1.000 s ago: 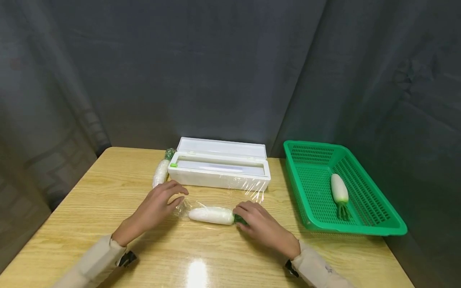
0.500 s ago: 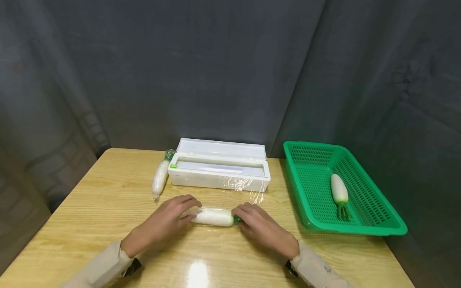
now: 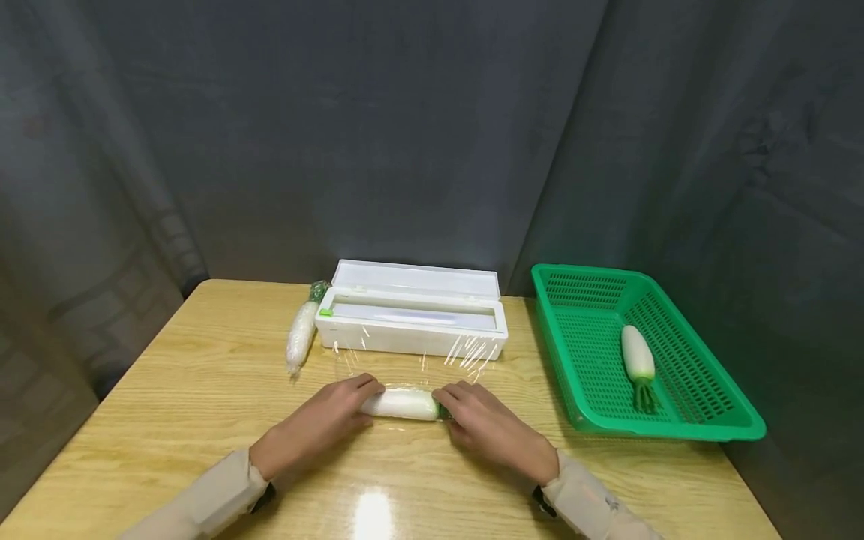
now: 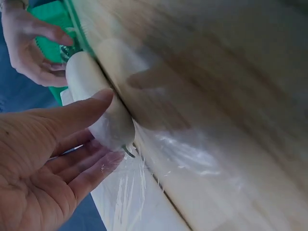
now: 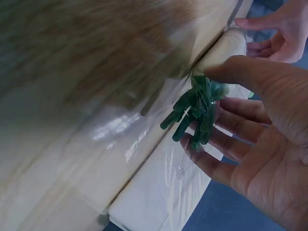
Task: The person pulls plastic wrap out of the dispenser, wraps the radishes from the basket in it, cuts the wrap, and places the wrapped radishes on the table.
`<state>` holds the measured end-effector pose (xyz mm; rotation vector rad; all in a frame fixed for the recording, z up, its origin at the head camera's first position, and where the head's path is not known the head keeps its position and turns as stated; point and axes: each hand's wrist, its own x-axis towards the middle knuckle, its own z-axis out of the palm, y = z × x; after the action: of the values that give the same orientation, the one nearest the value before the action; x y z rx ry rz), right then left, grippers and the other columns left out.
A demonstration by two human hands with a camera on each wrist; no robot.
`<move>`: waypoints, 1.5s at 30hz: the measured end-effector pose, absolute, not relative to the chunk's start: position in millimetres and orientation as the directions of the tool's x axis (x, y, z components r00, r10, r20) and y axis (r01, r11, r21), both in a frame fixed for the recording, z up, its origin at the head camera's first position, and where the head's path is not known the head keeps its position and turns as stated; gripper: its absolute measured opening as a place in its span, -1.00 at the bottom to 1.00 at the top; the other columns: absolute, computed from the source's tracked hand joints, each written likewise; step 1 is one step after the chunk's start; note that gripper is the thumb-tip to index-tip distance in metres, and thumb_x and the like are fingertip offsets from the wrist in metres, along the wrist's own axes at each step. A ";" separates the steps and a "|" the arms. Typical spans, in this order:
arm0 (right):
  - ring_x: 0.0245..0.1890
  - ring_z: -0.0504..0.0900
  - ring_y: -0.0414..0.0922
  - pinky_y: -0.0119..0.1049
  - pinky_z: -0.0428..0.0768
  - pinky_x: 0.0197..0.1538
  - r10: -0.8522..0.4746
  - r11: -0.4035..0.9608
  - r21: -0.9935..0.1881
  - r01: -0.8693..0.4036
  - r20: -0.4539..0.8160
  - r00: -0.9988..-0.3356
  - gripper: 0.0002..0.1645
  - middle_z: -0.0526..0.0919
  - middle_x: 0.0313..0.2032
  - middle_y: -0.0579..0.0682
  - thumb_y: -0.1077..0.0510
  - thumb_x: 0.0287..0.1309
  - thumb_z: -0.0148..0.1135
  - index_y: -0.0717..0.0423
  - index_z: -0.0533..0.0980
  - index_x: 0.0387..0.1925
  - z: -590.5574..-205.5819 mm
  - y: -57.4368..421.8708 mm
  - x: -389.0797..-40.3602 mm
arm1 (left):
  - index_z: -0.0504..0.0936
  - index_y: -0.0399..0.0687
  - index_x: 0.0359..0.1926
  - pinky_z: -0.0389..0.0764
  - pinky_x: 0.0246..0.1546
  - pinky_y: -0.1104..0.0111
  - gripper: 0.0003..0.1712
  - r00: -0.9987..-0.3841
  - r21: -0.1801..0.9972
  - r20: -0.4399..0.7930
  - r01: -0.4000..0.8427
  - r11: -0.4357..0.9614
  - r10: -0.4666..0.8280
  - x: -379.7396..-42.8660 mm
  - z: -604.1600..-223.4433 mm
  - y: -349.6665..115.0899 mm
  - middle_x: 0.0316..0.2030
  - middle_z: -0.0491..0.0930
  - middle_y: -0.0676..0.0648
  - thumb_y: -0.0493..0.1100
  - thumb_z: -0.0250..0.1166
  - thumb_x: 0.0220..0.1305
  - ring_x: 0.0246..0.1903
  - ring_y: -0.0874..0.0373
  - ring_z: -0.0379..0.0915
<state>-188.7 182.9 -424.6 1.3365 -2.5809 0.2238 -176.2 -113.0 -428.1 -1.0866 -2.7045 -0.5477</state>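
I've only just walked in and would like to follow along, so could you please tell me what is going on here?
A person holds a white radish on the table, left hand at its tip, right hand at its green stalks. Clear plastic wrap covers it and stretches back to the open white box. A wrapped radish lies beside the box, and a third radish, with no wrap visible, lies in the green basket.

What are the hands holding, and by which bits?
The nearest white radish: the left hand holds its root-tip end, the right hand its green stalk end.
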 end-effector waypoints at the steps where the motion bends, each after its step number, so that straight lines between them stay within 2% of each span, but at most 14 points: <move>1: -0.08 0.69 -0.04 -0.14 0.68 0.01 -0.785 0.574 -0.022 -0.818 0.268 -0.558 -0.53 0.71 -0.07 0.03 0.27 0.16 0.49 0.21 0.56 0.09 -425.0 182.5 -188.9 | 0.61 -0.25 0.02 0.73 -0.10 0.22 -0.54 -0.711 0.250 0.297 0.702 0.667 0.638 -177.3 -428.2 -112.1 -0.07 0.65 -0.11 -0.30 0.59 0.12 -0.13 0.03 0.68; 4: -0.08 0.69 -0.06 -0.14 0.67 0.01 -0.782 0.578 -0.011 -0.816 0.279 -0.558 -0.58 0.71 -0.09 0.01 0.21 0.20 0.50 0.19 0.56 0.06 -427.3 181.6 -190.6 | 0.60 -0.25 -0.08 0.73 -0.16 0.27 -0.56 -0.686 0.179 0.309 0.722 0.668 0.659 -180.8 -429.4 -109.4 -0.13 0.65 -0.11 -0.30 0.61 0.06 -0.20 0.06 0.67; 9: -0.08 0.70 -0.07 -0.14 0.67 0.02 -0.783 0.573 -0.012 -0.820 0.289 -0.551 -0.61 0.73 -0.10 0.01 0.23 0.23 0.49 0.19 0.57 0.04 -433.0 182.1 -195.4 | 0.61 -0.23 -0.13 0.71 -0.23 0.34 -0.61 -0.690 0.163 0.284 0.719 0.676 0.666 -185.2 -430.2 -106.2 -0.20 0.63 -0.07 -0.32 0.61 0.07 -0.26 0.11 0.64; 13: -0.12 0.70 -0.08 -0.14 0.68 0.00 -0.784 0.561 -0.036 -0.827 0.297 -0.545 -0.68 0.74 -0.15 0.02 0.27 0.25 0.47 0.21 0.59 0.00 -435.2 181.2 -199.6 | 0.64 -0.25 -0.11 0.70 -0.23 0.34 -0.65 -0.716 0.255 0.231 0.698 0.669 0.659 -190.0 -426.3 -108.6 -0.19 0.65 -0.08 -0.34 0.58 0.12 -0.24 0.11 0.65; 19: -0.26 0.67 -0.11 -0.23 0.65 -0.19 -0.774 0.562 -0.092 -0.822 0.292 -0.562 -0.81 0.70 -0.28 -0.01 0.31 0.26 0.43 0.16 0.58 -0.14 -428.7 178.7 -205.3 | 0.70 -0.22 -0.17 0.66 -0.29 0.40 -0.75 -0.719 0.385 0.166 0.677 0.627 0.675 -204.0 -418.1 -112.9 -0.26 0.68 -0.04 -0.34 0.56 0.15 -0.31 0.26 0.56; 22: -0.19 0.67 -0.07 -0.20 0.66 -0.13 -0.771 0.579 -0.078 -0.812 0.272 -0.576 -0.74 0.70 -0.20 0.02 0.25 0.22 0.49 0.17 0.59 -0.10 -425.7 175.7 -206.0 | 0.68 -0.17 -0.26 0.56 -0.38 0.44 -0.79 -0.713 0.420 0.132 0.669 0.613 0.688 -209.6 -414.3 -112.9 -0.35 0.65 0.04 -0.32 0.57 0.15 -0.39 0.34 0.44; 26: -0.05 0.65 -0.03 -0.12 0.65 0.02 -0.765 0.594 -0.063 -0.802 0.265 -0.588 -0.46 0.66 -0.02 0.06 0.15 0.14 0.58 0.15 0.57 0.13 -423.9 169.6 -204.0 | 0.64 -0.11 -0.37 0.42 -0.46 0.48 -0.77 -0.697 0.448 0.106 0.670 0.592 0.709 -214.8 -411.6 -112.6 -0.48 0.54 0.12 -0.34 0.58 0.13 -0.48 0.37 0.29; 28: -0.06 0.65 -0.03 -0.11 0.64 0.02 -0.768 0.589 -0.046 -0.807 0.277 -0.577 -0.39 0.65 -0.01 0.05 0.12 0.14 0.59 0.11 0.54 0.19 -425.1 165.9 -203.2 | 0.63 -0.10 -0.41 0.40 -0.48 0.49 -0.76 -0.690 0.457 0.100 0.672 0.583 0.717 -216.6 -411.1 -112.5 -0.51 0.51 0.14 -0.35 0.58 0.11 -0.50 0.39 0.25; 31: -0.14 0.67 -0.05 -0.15 0.64 -0.06 -0.776 0.581 -0.004 -0.814 0.299 -0.556 -0.38 0.66 -0.05 0.04 0.12 0.13 0.59 0.10 0.54 0.19 -428.6 161.6 -202.3 | 0.64 -0.08 -0.44 0.41 -0.48 0.51 -0.76 -0.680 0.464 0.093 0.676 0.572 0.728 -218.1 -411.6 -113.2 -0.53 0.53 0.15 -0.35 0.59 0.09 -0.52 0.41 0.25; 40: -0.10 0.69 -0.04 -0.15 0.65 -0.01 -0.768 0.593 -0.040 -0.804 0.273 -0.580 -0.41 0.71 0.01 0.08 0.12 0.21 0.53 0.13 0.57 0.24 -429.0 160.8 -203.2 | 0.72 -0.10 -0.38 0.48 -0.45 0.51 -0.83 -0.681 0.483 0.082 0.666 0.569 0.727 -221.2 -412.9 -114.4 -0.48 0.64 0.12 -0.33 0.58 0.11 -0.51 0.42 0.32; 43: -0.10 0.71 -0.03 -0.14 0.67 -0.03 -0.775 0.586 -0.057 -0.809 0.255 -0.579 -0.43 0.72 0.02 0.10 0.12 0.23 0.52 0.13 0.56 0.23 -425.7 161.1 -205.0 | 0.77 -0.15 -0.27 0.54 -0.40 0.48 -0.85 -0.687 0.478 0.090 0.665 0.574 0.721 -221.7 -413.3 -114.6 -0.40 0.70 0.07 -0.32 0.57 0.14 -0.46 0.41 0.40; 45: -0.13 0.71 -0.03 -0.17 0.69 -0.06 -0.781 0.580 -0.072 -0.811 0.233 -0.579 -0.44 0.72 0.00 0.11 0.14 0.24 0.51 0.16 0.56 0.23 -423.1 161.4 -206.3 | 0.78 -0.19 -0.15 0.59 -0.34 0.45 -0.79 -0.698 0.469 0.097 0.661 0.586 0.709 -220.7 -413.8 -114.8 -0.31 0.74 0.01 -0.31 0.56 0.17 -0.39 0.38 0.47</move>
<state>-206.3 161.4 -423.1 1.3397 -2.6331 0.2537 -220.7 -114.8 -413.8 -1.2506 -2.8863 -0.7858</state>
